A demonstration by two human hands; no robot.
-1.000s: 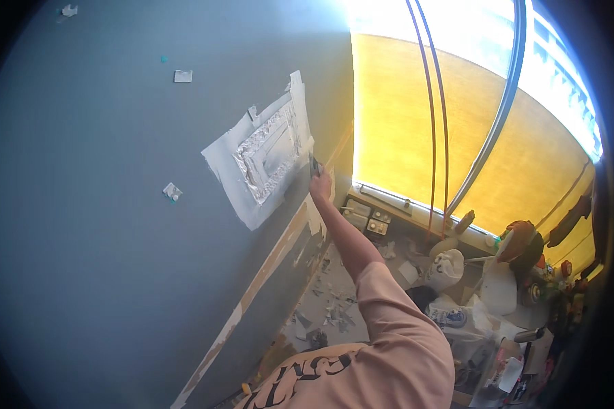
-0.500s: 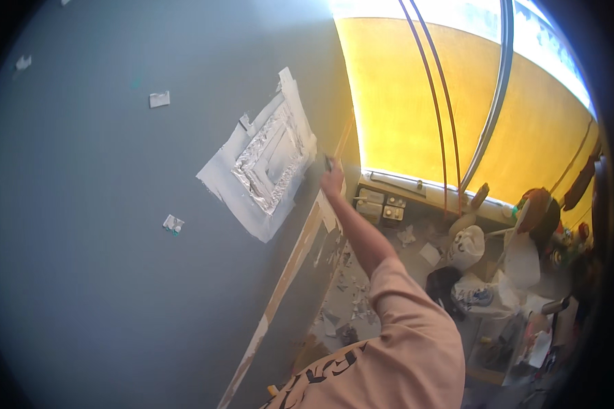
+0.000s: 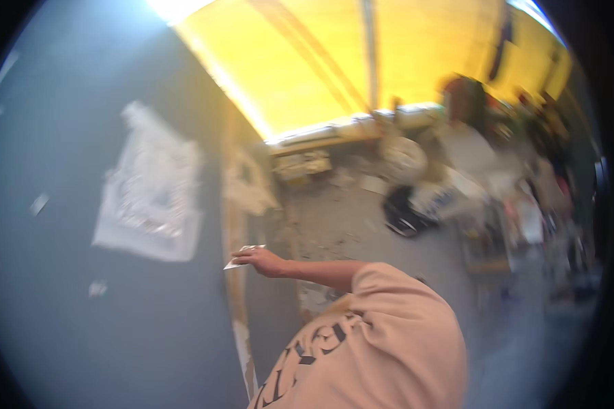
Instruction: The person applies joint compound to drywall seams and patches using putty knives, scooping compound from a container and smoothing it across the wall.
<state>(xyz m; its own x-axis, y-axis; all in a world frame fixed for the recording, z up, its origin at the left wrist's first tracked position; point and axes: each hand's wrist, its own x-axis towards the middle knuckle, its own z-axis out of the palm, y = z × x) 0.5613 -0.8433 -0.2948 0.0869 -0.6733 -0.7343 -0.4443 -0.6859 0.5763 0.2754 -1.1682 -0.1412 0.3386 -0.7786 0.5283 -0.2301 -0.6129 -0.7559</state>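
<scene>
My right arm reaches leftward from the tan sleeve. In my right hand (image 3: 259, 260) is a thin, flat, pale piece (image 3: 234, 264) with pointed corners; its kind is not clear. The fingers are closed over it, and it lies against or just in front of the worn wooden strip (image 3: 235, 293) beside the blue-grey wall. On that wall (image 3: 61, 273), left of my hand, is a white patch (image 3: 153, 184) with a rough, shiny middle, blurred by motion. My left hand does not show.
A yellow sheet (image 3: 320, 61) hangs beyond the ledge. On the floor (image 3: 341, 225) lie scraps, a black bag (image 3: 406, 213) and a white sack (image 3: 404, 158). Cluttered containers and tools stand at the right. Small pale pieces (image 3: 97, 289) stick to the wall.
The view has swung right and is blurred. My right hand has come down from beside the white patch to lower on the wooden strip, and the flat pale piece now shows in it.
</scene>
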